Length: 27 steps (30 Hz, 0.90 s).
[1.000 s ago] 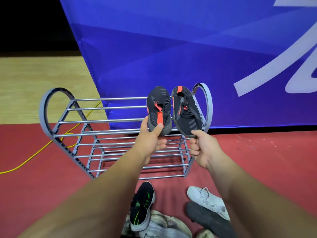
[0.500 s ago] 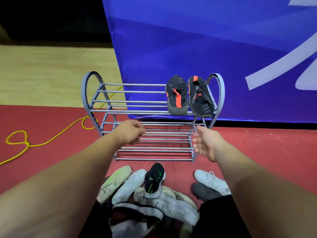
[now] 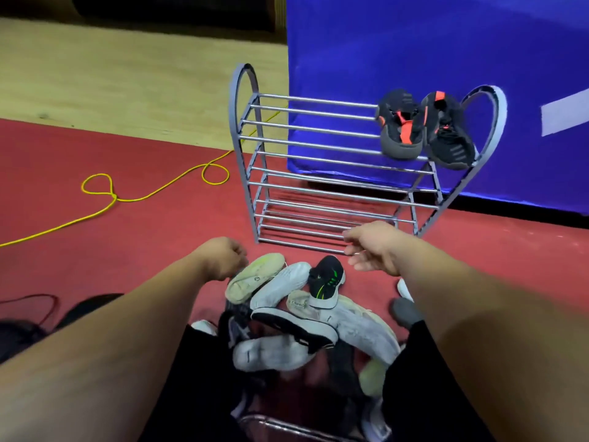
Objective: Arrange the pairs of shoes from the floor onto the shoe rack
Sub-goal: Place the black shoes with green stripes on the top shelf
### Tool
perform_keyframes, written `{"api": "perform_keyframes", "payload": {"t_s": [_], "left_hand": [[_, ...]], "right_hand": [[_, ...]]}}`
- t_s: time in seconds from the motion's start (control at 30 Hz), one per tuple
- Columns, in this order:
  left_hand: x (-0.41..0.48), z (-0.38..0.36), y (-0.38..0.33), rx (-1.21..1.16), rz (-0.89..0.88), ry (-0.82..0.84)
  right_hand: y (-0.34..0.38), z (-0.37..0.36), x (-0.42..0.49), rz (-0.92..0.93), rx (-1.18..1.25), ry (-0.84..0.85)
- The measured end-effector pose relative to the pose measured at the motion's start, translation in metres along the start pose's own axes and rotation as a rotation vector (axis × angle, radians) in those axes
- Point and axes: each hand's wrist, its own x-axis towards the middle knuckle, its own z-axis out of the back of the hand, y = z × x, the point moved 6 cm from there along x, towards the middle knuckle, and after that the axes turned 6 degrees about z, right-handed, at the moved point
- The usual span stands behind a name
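Illumination is diffuse and moderately bright; no single source can be identified. The top left corner falls to near black. The blue banner (image 3: 414, 43) shows a lighter band along its upper edge. The shoe rack (image 3: 237, 122) casts faint, soft bar shadows on the red floor (image 3: 127, 250) beneath it; its metal bars carry pale highlights. Motion blur smears the rack bars, the black shoes (image 3: 424, 129) on the top tier and the shoe pile (image 3: 302, 314). Wide-angle distortion enlarges both forearms toward the lower corners. The bottom edge is soft, without detail.
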Motion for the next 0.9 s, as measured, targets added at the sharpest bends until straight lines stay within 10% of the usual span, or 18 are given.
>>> {"api": "perform_keyframes", "payload": {"t_s": [0.67, 0.9], "left_hand": [[0.137, -0.174, 0.049, 0.099, 0.190, 0.224], [0.165, -0.203, 0.094, -0.426, 0.596, 0.241]], "right_hand": [[-0.149, -0.047, 0.119, -0.325, -0.017, 0.071], [-0.187, -0.076, 0.151, -0.424, 0.028, 0.053]]}}
